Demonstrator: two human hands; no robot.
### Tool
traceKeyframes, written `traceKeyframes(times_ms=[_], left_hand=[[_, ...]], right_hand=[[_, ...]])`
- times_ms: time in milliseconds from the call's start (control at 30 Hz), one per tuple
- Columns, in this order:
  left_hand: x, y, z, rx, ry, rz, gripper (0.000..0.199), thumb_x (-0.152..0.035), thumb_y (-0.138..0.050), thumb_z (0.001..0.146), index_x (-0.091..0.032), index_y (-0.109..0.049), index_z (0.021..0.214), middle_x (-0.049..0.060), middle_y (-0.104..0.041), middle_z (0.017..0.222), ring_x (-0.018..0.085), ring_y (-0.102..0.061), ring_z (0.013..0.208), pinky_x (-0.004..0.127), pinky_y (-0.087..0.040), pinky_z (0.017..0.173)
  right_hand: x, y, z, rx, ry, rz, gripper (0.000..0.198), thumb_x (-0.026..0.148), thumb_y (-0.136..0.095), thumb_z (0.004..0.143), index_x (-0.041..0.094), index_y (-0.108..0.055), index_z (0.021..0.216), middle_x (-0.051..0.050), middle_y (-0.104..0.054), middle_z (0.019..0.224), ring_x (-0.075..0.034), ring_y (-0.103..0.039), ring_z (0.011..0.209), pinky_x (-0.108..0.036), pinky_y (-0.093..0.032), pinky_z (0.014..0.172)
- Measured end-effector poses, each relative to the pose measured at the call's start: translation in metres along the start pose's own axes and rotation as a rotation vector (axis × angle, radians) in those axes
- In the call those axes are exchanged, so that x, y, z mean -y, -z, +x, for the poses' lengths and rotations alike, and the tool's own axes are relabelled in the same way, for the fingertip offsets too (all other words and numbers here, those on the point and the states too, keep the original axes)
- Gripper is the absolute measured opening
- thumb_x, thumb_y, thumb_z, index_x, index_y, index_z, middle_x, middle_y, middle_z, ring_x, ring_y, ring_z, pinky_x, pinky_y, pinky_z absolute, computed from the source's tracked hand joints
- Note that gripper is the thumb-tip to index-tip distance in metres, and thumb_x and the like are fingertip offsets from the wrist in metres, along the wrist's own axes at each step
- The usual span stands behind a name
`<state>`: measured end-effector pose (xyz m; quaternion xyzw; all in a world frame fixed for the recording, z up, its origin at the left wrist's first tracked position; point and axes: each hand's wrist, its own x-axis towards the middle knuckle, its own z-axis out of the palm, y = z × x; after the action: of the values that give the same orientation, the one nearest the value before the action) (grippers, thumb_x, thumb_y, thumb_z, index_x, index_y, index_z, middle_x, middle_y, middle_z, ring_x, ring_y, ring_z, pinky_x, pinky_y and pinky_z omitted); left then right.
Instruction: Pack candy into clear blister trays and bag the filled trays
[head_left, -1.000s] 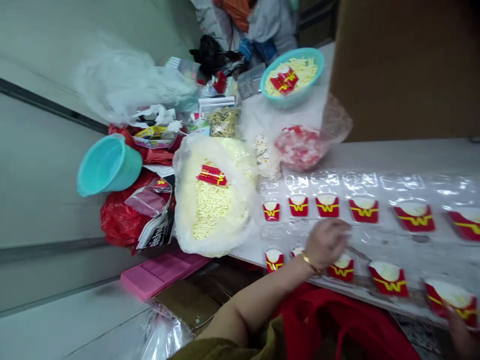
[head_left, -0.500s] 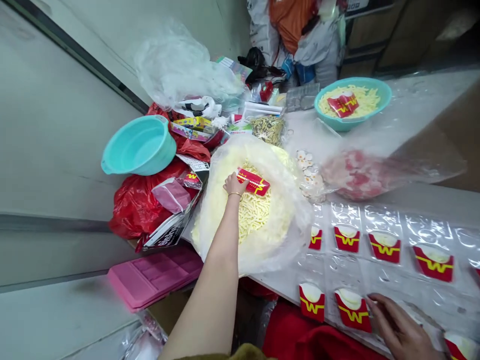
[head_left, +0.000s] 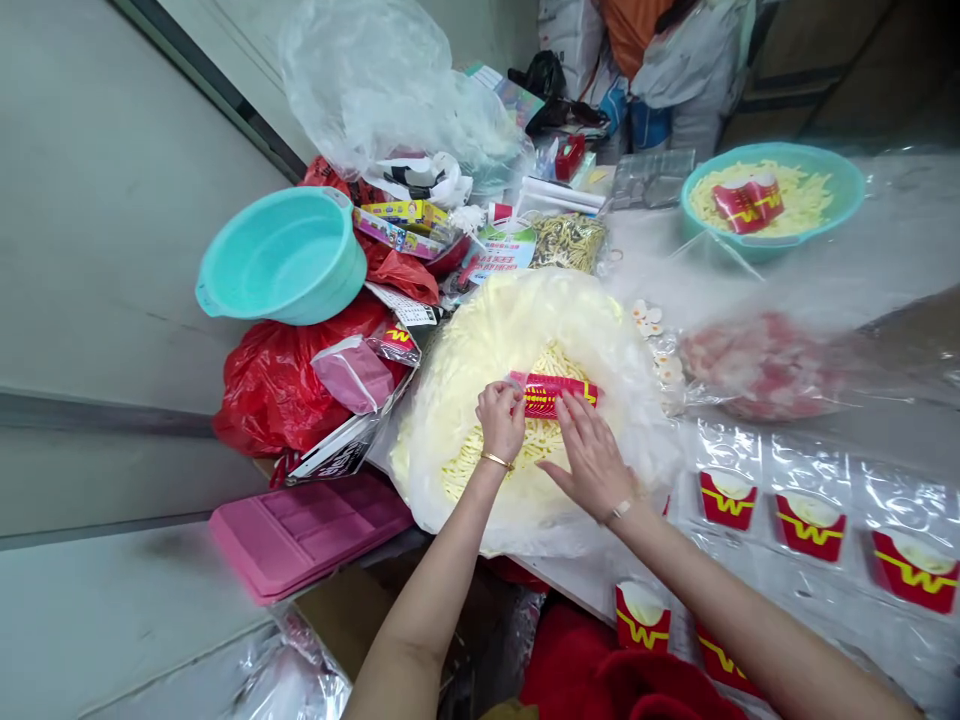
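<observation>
A stack of red fry cartons point(head_left: 553, 393) with a yellow mark lies on a heap of pale fry-shaped pieces point(head_left: 551, 437) in a large clear plastic bag point(head_left: 442, 400). My left hand point(head_left: 501, 420) is closed, with its fingertips pinching the left end of the stack. At the stack's right part is my right hand point(head_left: 592, 455), its fingers stretched out and its thumb apart. The fingertips overlap the front cartons; whether they press on them cannot be made out. Small clear sachets hold single red cartons point(head_left: 727, 500) in rows at the right.
A turquoise basin point(head_left: 281, 260) rests on red plastic bags point(head_left: 292, 390) at the left, above a pink tray point(head_left: 307, 540). Another turquoise basin point(head_left: 855, 200) at the back right holds pale pieces and red cartons. A bag of pinkish pieces point(head_left: 757, 365) lies right of the heap.
My right hand has moved from the sachets at the lower right to the carton stack. The left hand stays on the stack's left end. The view has shifted, so things appear farther right.
</observation>
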<state>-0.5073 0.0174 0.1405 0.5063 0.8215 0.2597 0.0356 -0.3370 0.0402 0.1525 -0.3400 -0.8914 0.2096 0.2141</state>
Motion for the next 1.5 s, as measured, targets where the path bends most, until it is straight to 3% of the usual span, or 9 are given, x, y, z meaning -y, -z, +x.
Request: traceKeyframes(times_ms=[100,300,467,633,767,900,1200,1333,1500], left_hand=[[0.004,0.001,-0.002,0.036,-0.078,-0.085,0.01,-0.021,-0.051,0.085,-0.02,-0.06,0.085,0.007,-0.054,0.104,0.02,-0.05,0.103,0.035,-0.04,0.091],[0.08,0.017,0.016,0.233,-0.191,-0.004,0.054,-0.02,-0.059,0.075,-0.015,-0.046,0.127,0.016,-0.041,0.137,0.028,-0.032,0.133,0.046,-0.027,0.11],[0.149,0.052,0.044,0.194,0.163,0.245,0.065,-0.029,-0.06,0.077,-0.012,-0.037,0.136,0.019,-0.032,0.146,0.033,-0.029,0.136,0.048,-0.028,0.109],[0.09,0.047,0.018,-0.048,0.064,0.186,0.054,-0.02,-0.054,0.08,-0.017,-0.044,0.133,0.015,-0.042,0.138,0.03,-0.037,0.129,0.046,-0.03,0.106],[0.042,0.01,-0.008,0.067,0.156,-0.192,0.023,-0.031,-0.055,0.083,-0.018,-0.061,0.101,0.007,-0.063,0.094,0.019,-0.059,0.087,0.032,-0.044,0.08],[0.053,-0.015,-0.009,0.127,0.343,-0.533,0.013,-0.026,-0.054,0.082,-0.018,-0.056,0.072,-0.003,-0.054,0.064,0.011,-0.05,0.06,0.022,-0.039,0.06],[0.064,-0.021,-0.01,0.175,0.401,-0.751,0.019,-0.033,-0.062,0.077,-0.018,-0.051,0.073,-0.005,-0.049,0.063,0.008,-0.047,0.057,0.02,-0.039,0.056],[0.068,-0.022,-0.01,0.036,0.485,-0.827,0.021,-0.031,-0.063,0.074,-0.018,-0.048,0.067,-0.006,-0.044,0.058,0.007,-0.043,0.053,0.018,-0.036,0.053],[0.079,-0.003,-0.022,0.044,0.574,-0.853,0.026,-0.038,-0.063,0.072,-0.018,-0.047,0.068,-0.006,-0.048,0.058,0.006,-0.044,0.048,0.019,-0.037,0.047]], right_hand=[[-0.001,-0.028,0.061,0.074,0.015,-0.157,0.089,0.041,-0.064,0.075,0.005,-0.02,0.144,-0.022,-0.034,0.143,-0.037,-0.022,0.134,-0.054,-0.013,0.11],[-0.027,-0.051,0.083,0.254,0.075,-0.204,0.08,0.049,-0.062,0.074,0.011,-0.034,0.138,-0.018,-0.054,0.114,-0.033,-0.047,0.103,-0.044,-0.031,0.091],[-0.036,-0.047,0.072,0.279,0.131,-0.202,0.079,0.056,-0.058,0.075,0.014,-0.035,0.138,-0.017,-0.053,0.112,-0.032,-0.045,0.101,-0.043,-0.029,0.089],[-0.034,-0.047,0.067,0.278,0.178,-0.166,0.076,0.056,-0.06,0.073,0.016,-0.039,0.134,-0.015,-0.053,0.11,-0.031,-0.044,0.102,-0.042,-0.028,0.09],[-0.034,-0.045,0.065,0.288,0.196,-0.145,0.075,0.054,-0.061,0.074,0.016,-0.039,0.135,-0.015,-0.052,0.111,-0.031,-0.044,0.101,-0.041,-0.029,0.09],[-0.041,-0.043,0.068,0.298,0.209,-0.137,0.076,0.056,-0.061,0.073,0.016,-0.039,0.135,-0.014,-0.052,0.111,-0.03,-0.045,0.1,-0.04,-0.029,0.089],[-0.037,-0.046,0.072,0.285,0.212,-0.135,0.077,0.054,-0.062,0.071,0.017,-0.039,0.135,-0.014,-0.053,0.111,-0.03,-0.045,0.1,-0.039,-0.03,0.088],[-0.045,-0.047,0.073,0.286,0.169,-0.181,0.074,0.054,-0.061,0.073,0.019,-0.04,0.134,-0.014,-0.054,0.112,-0.031,-0.046,0.101,-0.041,-0.031,0.088],[-0.04,-0.044,0.066,0.201,0.141,-0.201,0.083,0.054,-0.06,0.073,0.016,-0.029,0.141,-0.017,-0.042,0.136,-0.036,-0.032,0.125,-0.05,-0.019,0.103]])
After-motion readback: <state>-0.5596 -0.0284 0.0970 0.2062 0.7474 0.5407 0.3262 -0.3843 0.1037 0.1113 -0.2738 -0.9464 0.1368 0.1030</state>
